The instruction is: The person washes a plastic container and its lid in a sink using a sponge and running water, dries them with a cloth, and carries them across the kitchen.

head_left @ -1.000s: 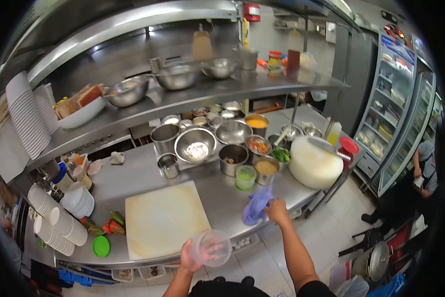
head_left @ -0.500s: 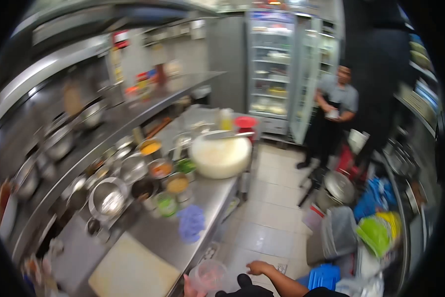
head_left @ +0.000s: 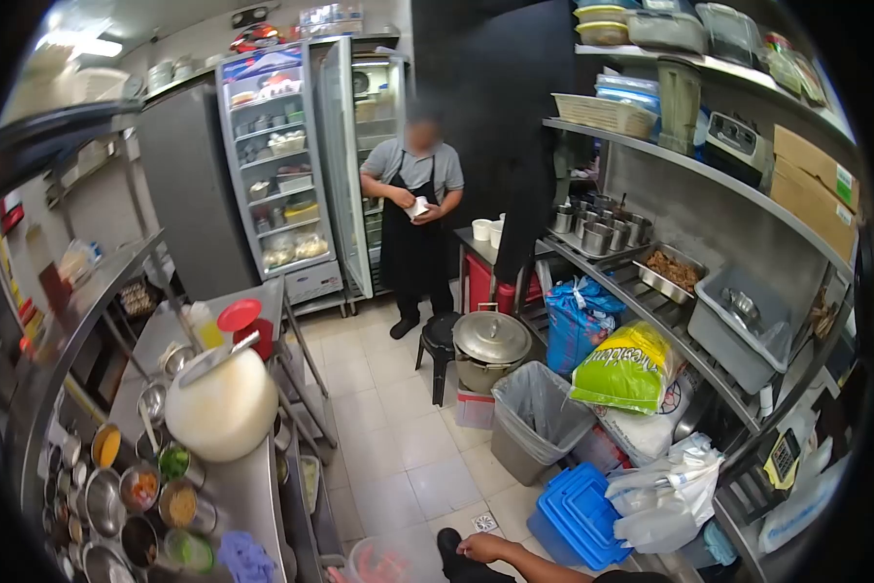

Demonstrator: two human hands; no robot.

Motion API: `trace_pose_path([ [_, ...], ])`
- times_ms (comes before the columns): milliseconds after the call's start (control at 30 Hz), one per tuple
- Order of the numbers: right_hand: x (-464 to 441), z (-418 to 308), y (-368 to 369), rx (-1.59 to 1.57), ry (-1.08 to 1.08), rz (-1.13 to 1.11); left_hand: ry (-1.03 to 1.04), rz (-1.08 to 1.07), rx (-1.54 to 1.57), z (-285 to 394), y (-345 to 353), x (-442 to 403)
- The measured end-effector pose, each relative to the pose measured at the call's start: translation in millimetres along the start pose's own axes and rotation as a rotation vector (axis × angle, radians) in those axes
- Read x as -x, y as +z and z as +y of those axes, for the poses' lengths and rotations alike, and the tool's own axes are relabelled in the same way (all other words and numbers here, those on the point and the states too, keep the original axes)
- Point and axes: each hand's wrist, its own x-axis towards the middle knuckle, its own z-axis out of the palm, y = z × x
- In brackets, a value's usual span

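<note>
At the bottom edge, my left hand (head_left: 335, 575) shows only as a few fingertips against the side of a clear plastic tub (head_left: 378, 562) with pinkish-red contents. The fingers appear closed on its wall; most of the hand is out of view. To the right of the tub, my right hand (head_left: 478, 550) hangs low over the floor with nothing visible in it, fingers loosely bent and partly apart. It is nearest to my black shoe or trouser leg (head_left: 451, 556). A blue plastic bin (head_left: 578, 515) stands just right of my forearm.
The steel counter (head_left: 252, 486) on the left bears several ingredient pots, a purple cloth (head_left: 246, 558) and a large white round block (head_left: 221, 408) with a cleaver (head_left: 218, 360). A person (head_left: 422, 194) stands by the open fridge. A lined trash bin (head_left: 539, 428) and shelves (head_left: 670, 282) are right.
My view has swung right and up, bringing the right-hand shelves into sight and moving the cutting board out. The tub stays beside my left hand; my right hand remains low.
</note>
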Motion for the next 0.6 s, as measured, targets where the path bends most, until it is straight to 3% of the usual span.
trace_pose_path([
  [67,-31,8,-14,-0.07,-0.037,0.035,0.021,0.036,-0.131,4,18,-30],
  [167,-74,8,-47,0.106,-0.021,0.026,0.061,0.087,-0.308,9,43,-74],
  [300,-107,-13,-114,0.199,0.034,-0.146,0.088,0.117,-0.45,10,68,-130],
  [400,-137,-6,-151,0.155,-0.15,0.012,-0.235,0.084,-0.115,29,111,-196],
  [567,-171,-18,-216,-0.045,-0.307,0.191,-0.406,0.109,-0.099,18,115,-283],
  [600,-178,-21,-228,-0.068,-0.342,0.205,-0.388,0.056,-0.26,20,115,-298],
])
